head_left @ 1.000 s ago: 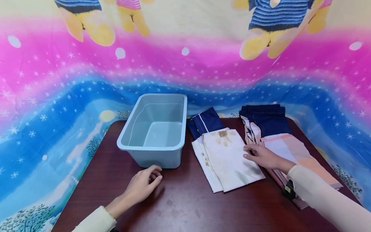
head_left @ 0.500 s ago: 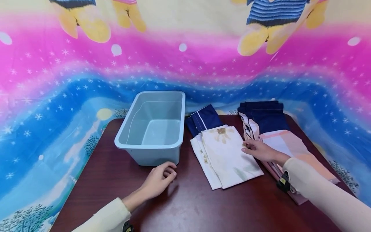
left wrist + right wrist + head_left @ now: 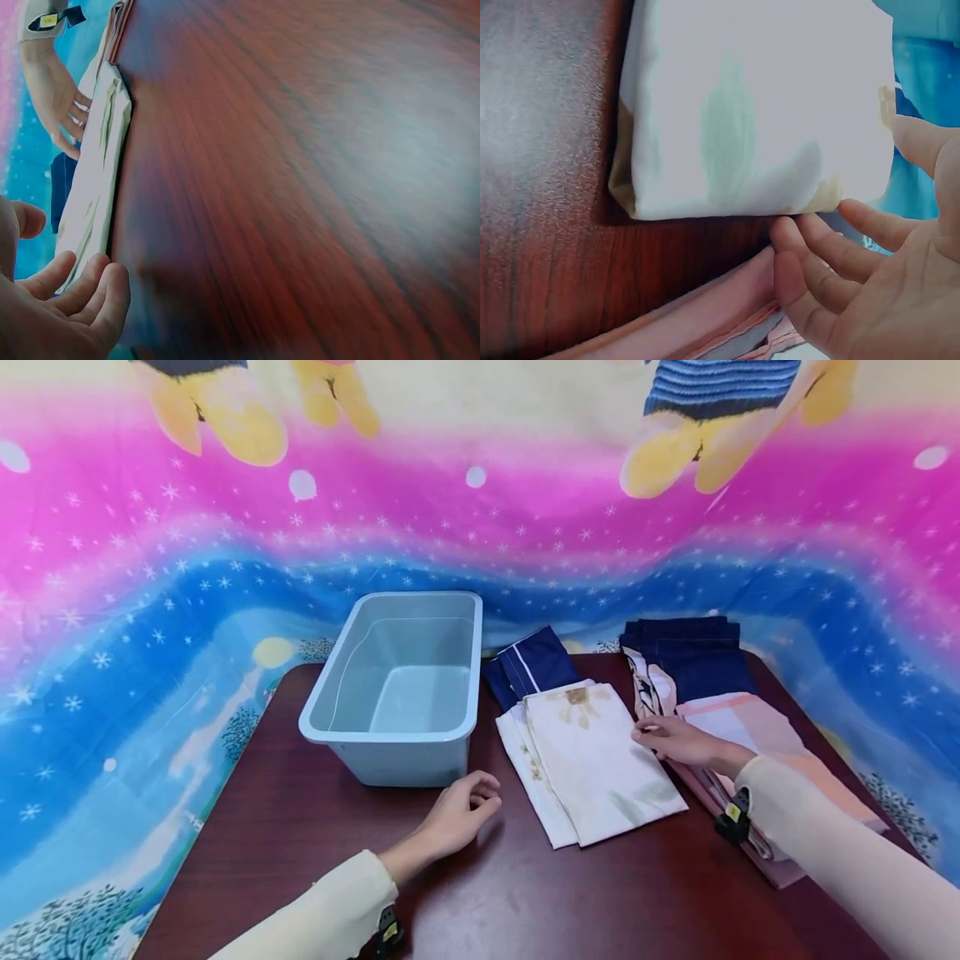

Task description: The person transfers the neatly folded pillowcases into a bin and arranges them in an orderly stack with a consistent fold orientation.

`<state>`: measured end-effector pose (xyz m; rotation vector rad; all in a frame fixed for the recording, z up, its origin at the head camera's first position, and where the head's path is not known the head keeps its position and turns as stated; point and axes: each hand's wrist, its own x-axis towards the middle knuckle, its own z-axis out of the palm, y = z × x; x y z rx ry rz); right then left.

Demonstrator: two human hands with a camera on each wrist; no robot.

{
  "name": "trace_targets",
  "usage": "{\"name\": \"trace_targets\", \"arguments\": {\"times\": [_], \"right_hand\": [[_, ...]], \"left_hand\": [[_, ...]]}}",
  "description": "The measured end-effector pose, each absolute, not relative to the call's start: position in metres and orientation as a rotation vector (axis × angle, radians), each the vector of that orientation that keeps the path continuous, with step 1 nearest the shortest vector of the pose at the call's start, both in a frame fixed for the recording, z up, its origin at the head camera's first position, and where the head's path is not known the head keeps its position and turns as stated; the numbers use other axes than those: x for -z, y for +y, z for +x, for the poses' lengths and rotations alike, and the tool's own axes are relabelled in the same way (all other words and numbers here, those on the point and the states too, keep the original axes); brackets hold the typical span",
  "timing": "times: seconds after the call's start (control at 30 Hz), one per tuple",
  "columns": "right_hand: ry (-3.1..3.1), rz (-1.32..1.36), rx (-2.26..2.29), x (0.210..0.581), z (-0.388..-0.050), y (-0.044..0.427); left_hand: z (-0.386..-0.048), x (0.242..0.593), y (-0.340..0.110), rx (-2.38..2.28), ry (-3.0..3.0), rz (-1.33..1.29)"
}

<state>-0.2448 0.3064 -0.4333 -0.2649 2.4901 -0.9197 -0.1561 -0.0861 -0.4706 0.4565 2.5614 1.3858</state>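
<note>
A folded white cloth with a flower print point(image 3: 600, 760) lies on the table, another white layer showing along its left side. My right hand point(image 3: 686, 743) is at its right edge; in the right wrist view the fingers point(image 3: 832, 255) are loosely bent beside the cloth point(image 3: 727, 112), the thumb near its upper side. Between the cloth and the tub, my left hand point(image 3: 457, 814) hovers over the table with loosely bent fingers and holds nothing. In the left wrist view its fingers point(image 3: 86, 292) are close to the cloth's near end point(image 3: 94, 172).
A pale blue-green tub point(image 3: 405, 763) stands left of the cloths. Folded navy cloth point(image 3: 551, 660) lies behind the white one. At the right are more navy cloth point(image 3: 705, 664), a patterned cloth point(image 3: 652, 685) and folded pink-and-orange cloth point(image 3: 780, 747). A printed sheet point(image 3: 480, 527) hangs behind the table.
My left hand has moved right, from in front of the tub toward the white cloth. The right hand has stayed at that cloth's right edge.
</note>
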Motion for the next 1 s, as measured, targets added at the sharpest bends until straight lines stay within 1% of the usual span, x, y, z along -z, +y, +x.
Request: {"name": "trace_targets", "arguments": {"times": [0.23, 0.37, 0.57, 0.77, 1.0], "right_hand": [[2.444, -0.156, 0.902, 0.432, -0.254, 0.312], [2.419, -0.137, 0.916, 0.434, -0.258, 0.312], [2.406, -0.115, 0.959, 0.439, -0.265, 0.31], [2.349, -0.081, 1.045, 0.449, -0.268, 0.309], [2.32, -0.131, 1.079, 0.451, -0.268, 0.311]], "left_hand": [[-0.168, 0.473, -0.062, -1.386, 2.546, 0.423], [-0.174, 0.475, -0.049, -1.363, 2.553, 0.402], [-0.185, 0.473, -0.033, -1.46, 2.409, 0.247], [-0.191, 0.47, -0.03, -1.61, 2.226, 0.11], [-0.194, 0.471, -0.029, -1.561, 2.235, 0.124]]}}
